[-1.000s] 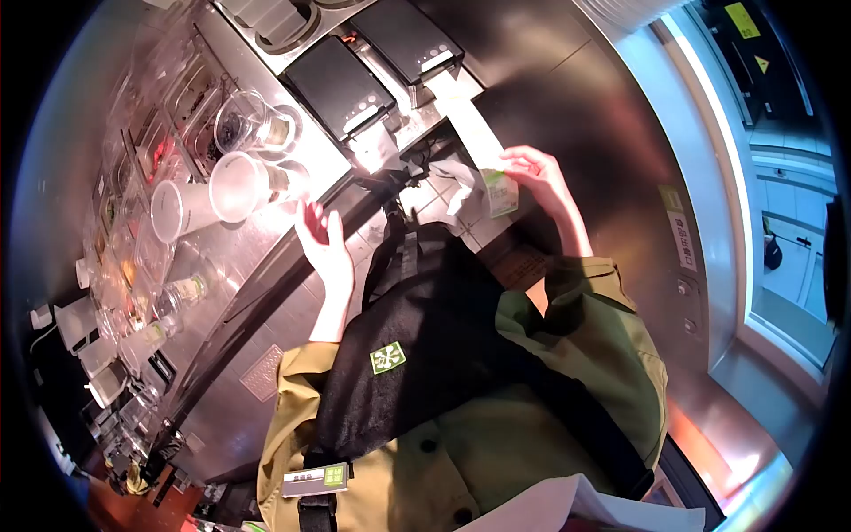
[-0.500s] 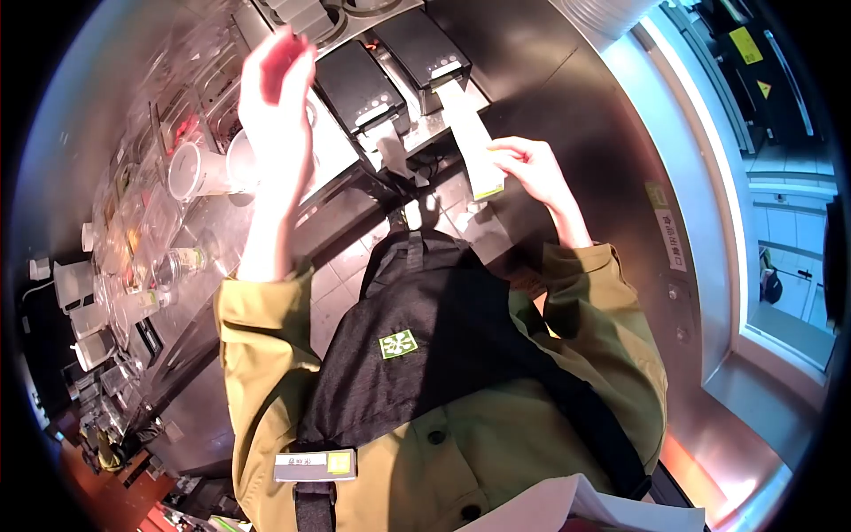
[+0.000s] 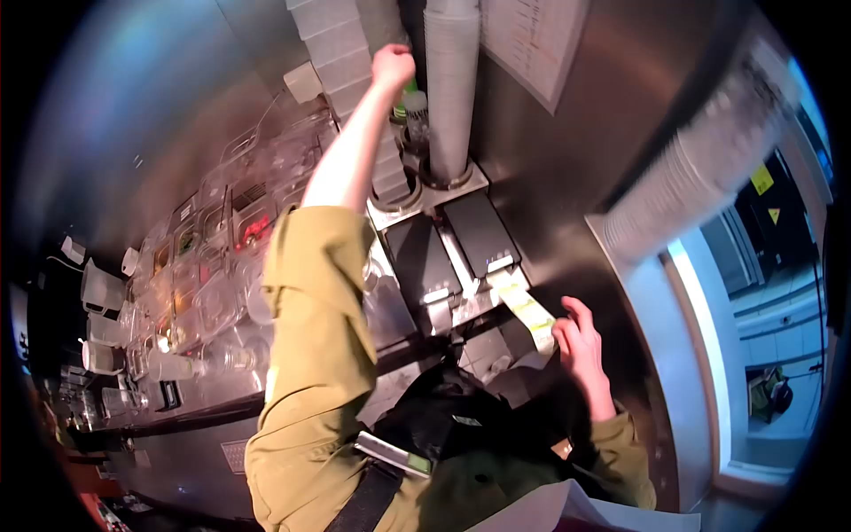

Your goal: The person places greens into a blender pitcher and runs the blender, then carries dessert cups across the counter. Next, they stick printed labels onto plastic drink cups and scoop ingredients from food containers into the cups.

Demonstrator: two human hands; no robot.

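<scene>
My left hand (image 3: 394, 67) is raised at the top, its fingers curled closed beside a tall stack of pale containers (image 3: 332, 44). A bottle with a green part (image 3: 413, 105) stands just below it; what the fingers hold, if anything, is hidden. My right hand (image 3: 581, 346) is low on the right, at the side edge of a printed label strip (image 3: 526, 310). Its thumb side meets the strip near the lower end, and one finger is raised. The strip hangs from the right one of two black label printers (image 3: 479, 232); the other printer (image 3: 424, 259) sits beside it.
A tall stack of cups (image 3: 450, 89) stands behind the printers, and another cup stack (image 3: 674, 191) leans at the right. Clear tubs of ingredients (image 3: 217, 239) cover the left counter. A sheet (image 3: 536, 40) hangs on the metal wall. At right is a lit opening (image 3: 709, 355).
The view has tilted up toward the back wall. My left hand has reached farther away to the container stacks and closed. My right hand remains by the label strip, with one finger now raised.
</scene>
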